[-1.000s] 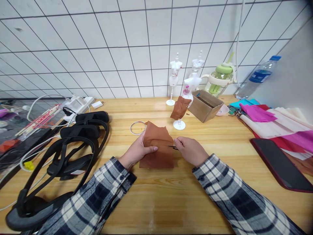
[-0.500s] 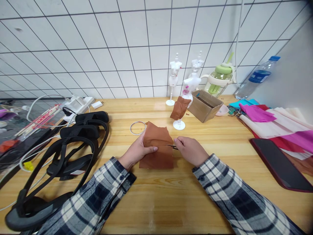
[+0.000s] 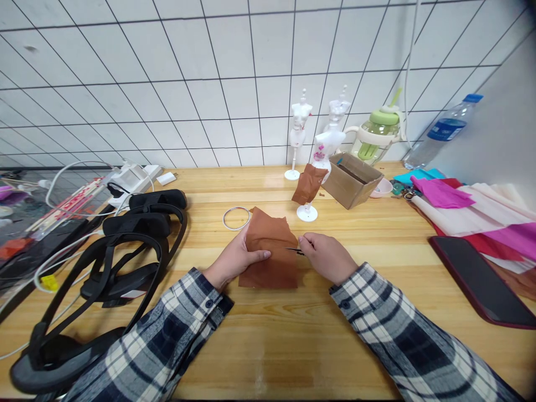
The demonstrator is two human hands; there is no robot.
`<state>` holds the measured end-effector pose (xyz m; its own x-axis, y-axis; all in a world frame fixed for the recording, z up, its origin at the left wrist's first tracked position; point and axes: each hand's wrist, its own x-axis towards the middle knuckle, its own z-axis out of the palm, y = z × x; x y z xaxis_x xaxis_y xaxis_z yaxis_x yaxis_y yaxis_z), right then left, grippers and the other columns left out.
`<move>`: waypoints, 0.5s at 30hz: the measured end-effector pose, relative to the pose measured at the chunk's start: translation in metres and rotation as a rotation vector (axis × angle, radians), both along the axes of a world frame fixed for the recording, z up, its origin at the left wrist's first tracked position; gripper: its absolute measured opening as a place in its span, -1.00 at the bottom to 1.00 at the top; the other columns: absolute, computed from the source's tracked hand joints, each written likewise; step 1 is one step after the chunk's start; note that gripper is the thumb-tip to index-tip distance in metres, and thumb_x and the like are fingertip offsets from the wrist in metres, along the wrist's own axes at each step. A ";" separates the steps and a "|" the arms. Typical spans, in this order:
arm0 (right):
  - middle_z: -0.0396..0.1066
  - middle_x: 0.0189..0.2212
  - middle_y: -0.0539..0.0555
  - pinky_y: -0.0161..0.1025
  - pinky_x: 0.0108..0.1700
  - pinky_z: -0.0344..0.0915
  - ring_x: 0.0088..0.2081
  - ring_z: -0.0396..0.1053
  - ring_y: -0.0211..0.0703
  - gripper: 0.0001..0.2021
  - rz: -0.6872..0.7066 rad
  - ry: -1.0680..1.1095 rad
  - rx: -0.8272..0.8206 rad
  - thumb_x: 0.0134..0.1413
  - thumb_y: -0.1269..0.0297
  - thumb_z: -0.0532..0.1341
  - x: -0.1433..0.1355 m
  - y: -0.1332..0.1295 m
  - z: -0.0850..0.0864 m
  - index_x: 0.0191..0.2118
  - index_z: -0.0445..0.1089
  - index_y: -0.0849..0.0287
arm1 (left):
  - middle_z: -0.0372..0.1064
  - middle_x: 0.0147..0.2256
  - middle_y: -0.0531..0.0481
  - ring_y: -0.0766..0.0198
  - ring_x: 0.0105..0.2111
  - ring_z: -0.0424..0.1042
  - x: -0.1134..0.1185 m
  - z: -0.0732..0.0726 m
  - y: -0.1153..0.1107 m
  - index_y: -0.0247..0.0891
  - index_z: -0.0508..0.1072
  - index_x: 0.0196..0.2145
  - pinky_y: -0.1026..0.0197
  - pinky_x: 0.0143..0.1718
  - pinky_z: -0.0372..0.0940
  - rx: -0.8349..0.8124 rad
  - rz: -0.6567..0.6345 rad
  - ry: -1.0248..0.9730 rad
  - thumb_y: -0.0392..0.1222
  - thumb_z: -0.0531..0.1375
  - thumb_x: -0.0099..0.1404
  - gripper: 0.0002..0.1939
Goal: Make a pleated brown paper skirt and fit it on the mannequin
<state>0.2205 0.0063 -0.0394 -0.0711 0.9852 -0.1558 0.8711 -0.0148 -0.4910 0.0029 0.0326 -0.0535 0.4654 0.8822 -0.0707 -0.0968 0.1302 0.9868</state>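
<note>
The left hand (image 3: 237, 258) is gripping the brown cloth (image 3: 268, 273) by its left side, the thumb pressing on top and the other fingers hiding underneath; the cloth is sitting in front of the person, between the two hands, with a crease running across it and a ragged edge facing the wall (image 3: 201, 100); the right hand (image 3: 329, 257) is closing its fingers around the scissors (image 3: 295, 250), whose handles are hiding in the fist; the blades are pointing left and overlapping the cloth's right edge, though whether they are parting or meeting is too small to tell.

A thin ring (image 3: 223, 219) is lying on the table (image 3: 268, 346) just beyond the left hand; past the cloth, the front mannequin (image 3: 329, 142) is standing with a brown scrap (image 3: 309, 185) hanging on it, and a box (image 3: 349, 191) is sitting just beside it on the right; a phone (image 3: 481, 282) is lying well to the right of the right hand, near a pile of fabrics (image 3: 494, 206); black headsets (image 3: 138, 226) are resting at the left.
</note>
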 end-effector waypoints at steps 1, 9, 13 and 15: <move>0.38 -0.51 0.02 -0.29 -0.41 -0.05 -0.45 0.23 -0.24 -0.62 -0.002 0.005 -0.005 0.29 0.16 -0.08 0.000 0.000 0.000 -0.52 0.25 0.14 | 0.34 0.13 -0.19 -0.10 0.17 0.26 0.000 0.000 0.000 -0.18 0.12 0.27 -0.09 0.17 0.19 0.001 0.002 0.002 -0.26 0.41 0.02 -0.10; 0.38 -0.49 0.01 -0.29 -0.39 -0.04 -0.43 0.25 -0.24 -0.62 -0.002 0.022 0.011 0.30 0.14 -0.09 -0.003 -0.001 -0.002 -0.51 0.22 0.13 | 0.34 0.12 -0.20 -0.10 0.18 0.25 0.002 0.002 -0.001 -0.17 0.06 0.29 -0.09 0.17 0.19 0.001 0.011 0.023 -0.27 0.41 0.02 -0.05; 0.39 -0.49 0.02 -0.29 -0.39 -0.03 -0.42 0.26 -0.24 -0.61 -0.001 0.025 0.006 0.30 0.14 -0.09 -0.002 -0.002 -0.002 -0.50 0.23 0.14 | 0.33 0.12 -0.20 -0.10 0.19 0.24 0.001 0.001 0.000 -0.20 0.11 0.25 -0.07 0.16 0.21 -0.003 -0.002 0.022 -0.25 0.40 0.03 -0.11; 0.39 -0.49 0.02 -0.29 -0.39 -0.03 -0.42 0.27 -0.24 -0.61 0.002 0.031 0.004 0.30 0.14 -0.09 -0.002 -0.002 -0.002 -0.50 0.24 0.13 | 0.33 0.13 -0.19 -0.10 0.18 0.25 0.001 0.001 0.000 -0.21 0.13 0.24 -0.06 0.15 0.22 -0.004 0.004 0.029 -0.24 0.41 0.02 -0.12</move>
<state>0.2182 0.0046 -0.0410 -0.0776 0.9856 -0.1500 0.8556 -0.0114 -0.5176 0.0035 0.0328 -0.0529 0.4598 0.8837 -0.0877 -0.0687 0.1339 0.9886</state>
